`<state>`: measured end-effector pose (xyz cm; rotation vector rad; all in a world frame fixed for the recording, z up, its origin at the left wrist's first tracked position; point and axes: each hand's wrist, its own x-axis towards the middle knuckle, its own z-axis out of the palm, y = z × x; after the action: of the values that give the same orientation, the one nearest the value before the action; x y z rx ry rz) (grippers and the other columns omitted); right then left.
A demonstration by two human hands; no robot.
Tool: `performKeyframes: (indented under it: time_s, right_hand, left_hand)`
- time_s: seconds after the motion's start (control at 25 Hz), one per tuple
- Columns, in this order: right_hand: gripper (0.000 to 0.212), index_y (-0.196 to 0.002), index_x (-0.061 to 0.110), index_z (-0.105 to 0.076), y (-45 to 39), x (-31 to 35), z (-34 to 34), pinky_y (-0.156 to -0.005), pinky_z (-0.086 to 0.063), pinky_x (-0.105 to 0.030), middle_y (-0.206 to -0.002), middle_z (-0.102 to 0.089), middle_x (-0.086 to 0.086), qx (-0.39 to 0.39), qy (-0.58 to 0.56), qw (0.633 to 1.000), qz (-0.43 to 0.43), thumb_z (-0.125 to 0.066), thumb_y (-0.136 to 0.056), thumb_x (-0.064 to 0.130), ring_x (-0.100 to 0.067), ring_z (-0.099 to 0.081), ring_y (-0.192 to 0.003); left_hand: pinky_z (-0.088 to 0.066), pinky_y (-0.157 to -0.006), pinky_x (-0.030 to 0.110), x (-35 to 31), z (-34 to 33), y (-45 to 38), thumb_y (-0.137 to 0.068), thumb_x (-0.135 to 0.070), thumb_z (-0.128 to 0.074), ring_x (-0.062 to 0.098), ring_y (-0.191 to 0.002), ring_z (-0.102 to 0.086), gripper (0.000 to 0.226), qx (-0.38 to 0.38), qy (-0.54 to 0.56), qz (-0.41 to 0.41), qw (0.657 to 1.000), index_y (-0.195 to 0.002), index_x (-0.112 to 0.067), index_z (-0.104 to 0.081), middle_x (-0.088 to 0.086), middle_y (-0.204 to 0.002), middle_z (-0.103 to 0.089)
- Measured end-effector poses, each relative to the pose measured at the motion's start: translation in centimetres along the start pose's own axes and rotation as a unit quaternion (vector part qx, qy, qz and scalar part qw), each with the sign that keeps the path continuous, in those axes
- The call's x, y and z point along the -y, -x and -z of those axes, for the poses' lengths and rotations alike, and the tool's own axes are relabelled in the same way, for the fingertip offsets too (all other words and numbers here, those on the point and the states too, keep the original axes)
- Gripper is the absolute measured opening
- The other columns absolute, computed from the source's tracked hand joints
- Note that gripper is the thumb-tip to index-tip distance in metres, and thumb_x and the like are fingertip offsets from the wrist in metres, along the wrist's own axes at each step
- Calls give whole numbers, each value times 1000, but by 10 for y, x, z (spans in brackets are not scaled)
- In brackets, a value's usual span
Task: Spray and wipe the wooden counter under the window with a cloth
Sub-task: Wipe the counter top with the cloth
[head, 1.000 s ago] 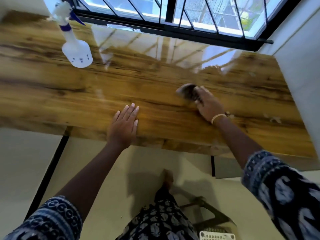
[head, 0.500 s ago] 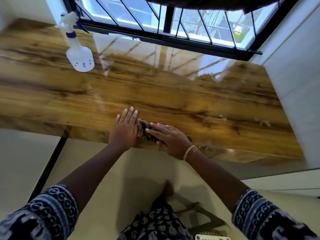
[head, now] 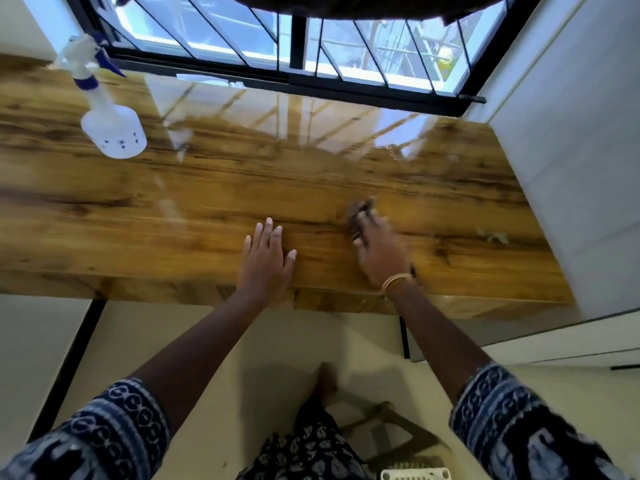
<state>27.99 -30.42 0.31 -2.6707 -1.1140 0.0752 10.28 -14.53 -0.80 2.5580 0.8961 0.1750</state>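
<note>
Home interior, wooden counter (head: 207, 209), barred window (head: 294, 39), tiled floor (head: 270, 358)

Brown grained wooden counter (head: 207, 209), glossy, mirrors window light; white translucent plastic spray bottle (head: 112, 129), smooth, blue plastic trigger; dark crumpled cloth (head: 360, 211), matt, blurred; black metal window grille (head: 298, 39); gold-coloured shiny bangle (head: 396, 281)

No readable text, label or number on anything

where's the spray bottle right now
In the head view the spray bottle stands on the far left of the wooden counter, near the window, well away from both hands.
</note>
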Motion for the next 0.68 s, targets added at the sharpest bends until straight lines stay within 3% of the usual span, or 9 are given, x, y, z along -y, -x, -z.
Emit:
performKeyframes:
  time_s: [0.12, 0.2, 0.28, 0.36, 0.44, 0.52, 0.56, 0.6, 0.68]
  right_hand:
    - [56, -148, 23, -35, 25, 18, -10, -112, -30, -42, -155, -34, -5, 37, 22, 985, 170, -40, -94, 35, -29, -32, -142]
    - [57, -150, 26, -31, 2, -8, 3, -114, -27, -43, -156, -32, -3, 27, 25, 985, 167, -43, -95, 33, -27, -28, -144]
    - [58, -150, 24, -30, -29, -62, 16, -114, -28, -45, -156, -31, -6, -3, 36, 998, 47, -48, -95, 30, -29, -27, -144]
    - [57, -149, 19, -33, -46, -134, 31, -111, -32, -48, -153, -35, -12, -56, 44, 988, -137, -48, -95, 30, -33, -32, -140]
    - [57, -150, 17, -28, -46, -177, 45, -112, -30, -50, -154, -31, -14, -116, 9, 933, -341, -43, -97, 33, -35, -30, -140]
    - [60, -153, 17, -18, -62, -174, 46, -115, -23, -49, -160, -18, -12, -113, -31, 862, -493, -38, -100, 35, -35, -20, -144]
    - [62, -153, 14, -17, -75, -159, 45, -114, -22, -48, -160, -16, -13, -117, -36, 850, -513, -38, -99, 35, -36, -21, -144]
    - [64, -152, 11, -20, -92, -140, 41, -113, -24, -48, -159, -18, -16, -127, -34, 863, -487, -41, -97, 35, -38, -24, -142]
    - [66, -150, 9, -28, -127, -96, 24, -111, -27, -48, -156, -24, -20, -118, -23, 929, -351, -47, -92, 36, -40, -30, -139]
  left_hand:
    - [-7, -121, 41, -33, -12, -20, -100, -36, -35, 22, -149, -5, 56, 9, -5, -41, 999, -149, -11, -23, 9, -161, -13]
    - [-6, -122, 39, -50, -19, -33, -100, -34, -36, 21, -149, -6, 55, 9, 1, -58, 998, -149, -12, -24, 8, -161, -14]
    - [-7, -122, 38, -60, -22, -47, -100, -34, -37, 20, -149, -8, 54, 5, 7, -72, 997, -149, -12, -26, 8, -160, -16]
    - [-6, -122, 37, -69, -25, -65, -100, -34, -37, 19, -149, -8, 55, 9, 1, -86, 996, -149, -12, -26, 8, -160, -16]
    - [-6, -122, 37, -74, -26, -85, -100, -34, -37, 19, -149, -7, 56, 17, -3, -92, 996, -149, -12, -24, 8, -161, -14]
    - [-9, -121, 37, -74, -25, -109, -100, -33, -38, 21, -149, -8, 56, 25, -1, -89, 996, -149, -11, -23, 9, -160, -14]
    - [-9, -121, 37, -73, -24, -120, -100, -33, -38, 22, -149, -9, 57, 29, -2, -85, 996, -149, -10, -23, 10, -160, -14]
    - [-10, -121, 37, -72, -23, -132, -100, -33, -38, 22, -149, -9, 57, 29, -6, -82, 996, -149, -10, -23, 10, -160, -15]
    - [-9, -121, 37, -75, -25, -158, -100, -32, -38, 23, -149, -9, 57, 30, -15, -76, 997, -149, -9, -23, 11, -160, -15]
